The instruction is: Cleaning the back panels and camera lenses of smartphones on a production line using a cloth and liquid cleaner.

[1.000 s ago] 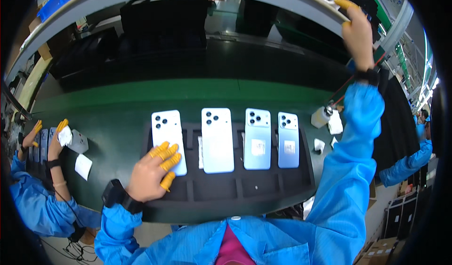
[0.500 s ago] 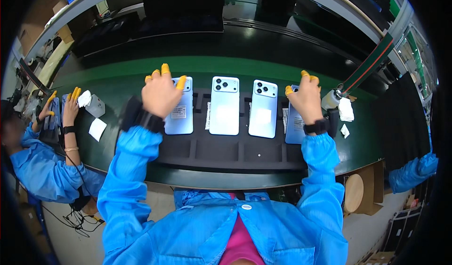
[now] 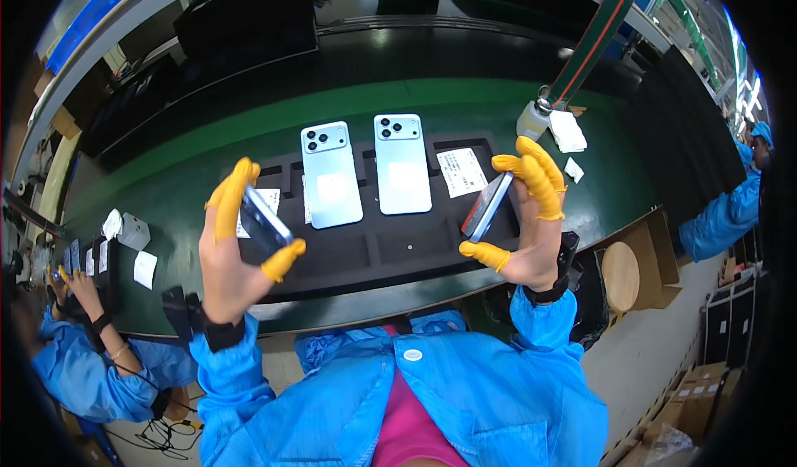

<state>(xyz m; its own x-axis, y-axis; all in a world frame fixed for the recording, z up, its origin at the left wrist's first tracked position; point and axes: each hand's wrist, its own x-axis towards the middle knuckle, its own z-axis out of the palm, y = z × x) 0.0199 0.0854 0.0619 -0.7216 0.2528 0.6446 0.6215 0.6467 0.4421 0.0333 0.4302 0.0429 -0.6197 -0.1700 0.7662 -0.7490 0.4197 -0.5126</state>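
Observation:
My left hand [image 3: 226, 255], with yellow finger cots, grips a smartphone [image 3: 267, 218] by its edges, tilted up at the left of the black foam tray [image 3: 336, 259]. At the tray's right side my right hand [image 3: 538, 218] pinches another smartphone [image 3: 488, 208] between thumb and fingers, also tipped on edge. Between the hands, two light blue smartphones, a left one [image 3: 334, 176] and a right one [image 3: 404, 168], lie back up with their camera blocks at the far end. Printed white labels show in the tray, a right one [image 3: 462, 172] and a left one partly behind the held phone.
A dispenser bottle [image 3: 533, 121] and folded white wipes [image 3: 568, 132] stand beyond my right hand. On the left, a co-worker's hand [image 3: 83, 291] is near more phones, beside a whitish container [image 3: 135, 232]. A round stool [image 3: 621, 276] and a carton [image 3: 652, 247] sit below the table's right edge.
Both hands have taken the outer phones up from the tray and drawn them nearer, tilting them on edge. The labels under them are uncovered. The view has shifted.

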